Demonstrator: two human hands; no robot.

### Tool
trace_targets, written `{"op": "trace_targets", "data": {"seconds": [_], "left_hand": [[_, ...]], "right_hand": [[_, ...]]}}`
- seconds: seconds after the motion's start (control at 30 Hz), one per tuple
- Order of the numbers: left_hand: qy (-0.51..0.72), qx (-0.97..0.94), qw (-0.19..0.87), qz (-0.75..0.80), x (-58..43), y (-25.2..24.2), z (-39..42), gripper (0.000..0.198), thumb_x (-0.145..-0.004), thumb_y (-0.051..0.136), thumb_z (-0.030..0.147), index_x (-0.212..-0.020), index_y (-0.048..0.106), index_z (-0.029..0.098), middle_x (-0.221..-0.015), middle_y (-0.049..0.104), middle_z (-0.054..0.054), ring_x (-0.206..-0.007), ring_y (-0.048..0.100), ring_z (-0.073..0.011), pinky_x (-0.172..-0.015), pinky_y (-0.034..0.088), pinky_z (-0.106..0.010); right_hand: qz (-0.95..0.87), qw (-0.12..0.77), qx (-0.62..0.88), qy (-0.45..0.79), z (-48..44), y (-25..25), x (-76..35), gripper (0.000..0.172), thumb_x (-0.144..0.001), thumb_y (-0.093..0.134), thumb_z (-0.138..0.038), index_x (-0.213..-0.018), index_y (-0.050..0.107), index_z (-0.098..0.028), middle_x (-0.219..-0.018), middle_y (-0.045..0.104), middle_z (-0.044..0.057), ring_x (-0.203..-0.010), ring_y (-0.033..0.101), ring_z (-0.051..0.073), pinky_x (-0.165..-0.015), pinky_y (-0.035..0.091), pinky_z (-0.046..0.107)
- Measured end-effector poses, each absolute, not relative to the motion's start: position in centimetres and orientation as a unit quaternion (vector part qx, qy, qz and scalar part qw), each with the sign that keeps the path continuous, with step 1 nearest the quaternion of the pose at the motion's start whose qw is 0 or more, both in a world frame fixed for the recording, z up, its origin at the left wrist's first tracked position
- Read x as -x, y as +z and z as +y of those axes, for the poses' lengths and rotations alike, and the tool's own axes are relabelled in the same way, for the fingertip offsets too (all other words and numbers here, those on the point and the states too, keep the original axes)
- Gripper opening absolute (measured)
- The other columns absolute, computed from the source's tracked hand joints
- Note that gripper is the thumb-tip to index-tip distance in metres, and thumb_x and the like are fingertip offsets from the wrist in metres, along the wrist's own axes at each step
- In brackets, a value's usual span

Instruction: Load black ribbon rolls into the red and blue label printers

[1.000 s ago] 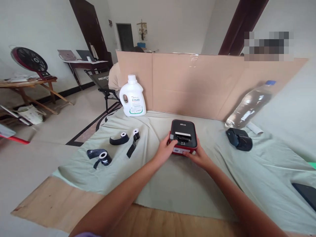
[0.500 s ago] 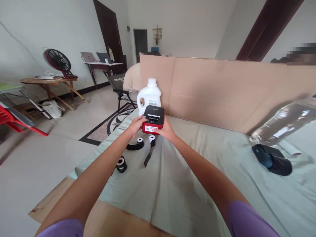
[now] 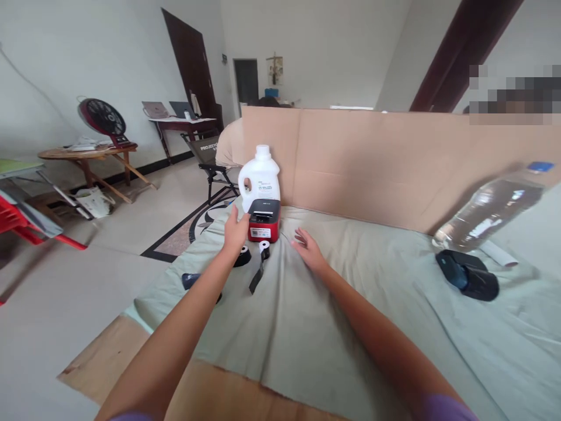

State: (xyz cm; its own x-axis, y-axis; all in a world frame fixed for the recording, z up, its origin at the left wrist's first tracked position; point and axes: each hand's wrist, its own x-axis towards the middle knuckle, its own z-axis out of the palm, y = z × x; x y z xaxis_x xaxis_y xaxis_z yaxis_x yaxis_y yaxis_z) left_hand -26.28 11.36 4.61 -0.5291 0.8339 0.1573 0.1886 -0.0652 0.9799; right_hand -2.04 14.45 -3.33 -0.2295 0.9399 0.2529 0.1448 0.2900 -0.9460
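Observation:
A small red and black label printer (image 3: 265,221) stands on the green cloth, in front of a white jug (image 3: 262,178) with a handle. My left hand (image 3: 235,231) is open at the printer's left side, its fingers close to the casing; I cannot tell whether they touch it. My right hand (image 3: 309,250) is open and empty, a little to the right of the printer above the cloth. Just in front of the printer lies a white-cored roll of black ribbon (image 3: 263,251) with its end unrolled. Another black roll (image 3: 243,257) is partly hidden behind my left wrist.
A cardboard panel (image 3: 350,166) stands along the back of the cloth (image 3: 333,345). At the right, a large clear bottle (image 3: 491,207) leans beside a black device (image 3: 467,275) and a white tube (image 3: 498,254). A dark cylinder (image 3: 191,280) lies left of my forearm.
The printer has been set down on the cloth in front of the jug. Both hands have let go and opened; the right one has moved away to the right.

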Motion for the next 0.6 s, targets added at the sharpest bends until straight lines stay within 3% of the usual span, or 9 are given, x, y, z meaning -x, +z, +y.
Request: {"op": "trace_targets", "data": {"seconds": [0.1, 0.2, 0.27, 0.37, 0.43, 0.5, 0.6], "left_hand": [[0.582, -0.539, 0.203, 0.574, 21.1, 3.2, 6.7, 0.060, -0.088, 0.054, 0.032, -0.146, 0.046, 0.023, -0.153, 0.047, -0.005, -0.143, 0.043, -0.0228, -0.121, 0.031, -0.036], [0.411, -0.682, 0.243, 0.554, 13.2, 0.5, 2.7, 0.059, -0.088, 0.054, 0.031, -0.146, 0.048, 0.021, -0.147, 0.054, -0.007, -0.139, 0.048, -0.0252, -0.120, 0.033, -0.041], [0.266, -0.778, 0.257, 0.508, 7.3, -1.1, 0.8, 0.063, -0.090, 0.052, 0.031, -0.150, 0.041, 0.019, -0.152, 0.048, -0.011, -0.142, 0.044, -0.0252, -0.123, 0.027, -0.044], [0.112, -0.877, 0.215, 0.414, -0.4, -2.0, -1.1, 0.062, -0.095, 0.046, 0.040, -0.154, 0.035, 0.023, -0.162, 0.031, -0.008, -0.152, 0.025, -0.0275, -0.125, 0.014, -0.053], [0.073, -0.903, 0.177, 0.385, -3.5, -2.1, -1.9, 0.061, -0.098, 0.039, 0.047, -0.155, 0.033, 0.025, -0.165, 0.022, -0.007, -0.154, 0.016, -0.0297, -0.124, 0.010, -0.058], [0.066, -0.911, 0.149, 0.378, -4.8, -2.3, -2.6, 0.061, -0.100, 0.032, 0.050, -0.156, 0.031, 0.026, -0.166, 0.019, -0.006, -0.154, 0.013, -0.0297, -0.124, 0.009, -0.059], [0.068, -0.915, 0.126, 0.376, -4.6, -2.6, -3.6, 0.061, -0.101, 0.027, 0.053, -0.157, 0.029, 0.027, -0.166, 0.019, -0.004, -0.154, 0.013, -0.0275, -0.124, 0.010, -0.056]], "right_hand": [[-0.713, 0.401, 0.465, 0.338, 10.1, -3.8, -8.4, 0.051, -0.083, 0.064, -0.050, -0.128, 0.062, -0.024, -0.134, 0.062, 0.012, -0.121, 0.061, 0.028, -0.106, 0.047, 0.049], [-0.733, 0.352, 0.535, 0.227, 5.5, -3.7, -19.7, 0.042, -0.085, 0.061, -0.048, -0.118, 0.066, -0.022, -0.118, 0.069, 0.011, -0.106, 0.066, 0.027, -0.101, 0.049, 0.047], [-0.704, 0.341, 0.600, 0.168, 2.8, -3.4, -26.1, 0.043, -0.084, 0.058, -0.048, -0.114, 0.066, -0.019, -0.111, 0.070, 0.012, -0.100, 0.067, 0.028, -0.094, 0.052, 0.046], [-0.634, 0.360, 0.680, 0.076, 0.2, -2.5, -33.5, 0.047, -0.083, 0.055, -0.049, -0.115, 0.064, -0.015, -0.116, 0.068, 0.016, -0.102, 0.065, 0.029, -0.095, 0.050, 0.045], [-0.594, 0.367, 0.716, -0.001, -0.1, -1.3, -36.9, 0.054, -0.083, 0.056, -0.048, -0.121, 0.060, -0.012, -0.123, 0.064, 0.018, -0.113, 0.060, 0.031, -0.101, 0.045, 0.045], [-0.553, 0.345, 0.757, -0.049, 0.8, 0.1, -39.6, 0.065, -0.081, 0.060, -0.049, -0.131, 0.053, -0.008, -0.129, 0.060, 0.022, -0.123, 0.053, 0.034, -0.107, 0.039, 0.048], [-0.492, 0.284, 0.823, 0.007, 3.8, 1.9, -41.8, 0.085, -0.078, 0.068, -0.053, -0.142, 0.041, -0.003, -0.132, 0.057, 0.028, -0.127, 0.050, 0.038, -0.104, 0.039, 0.048]]}}
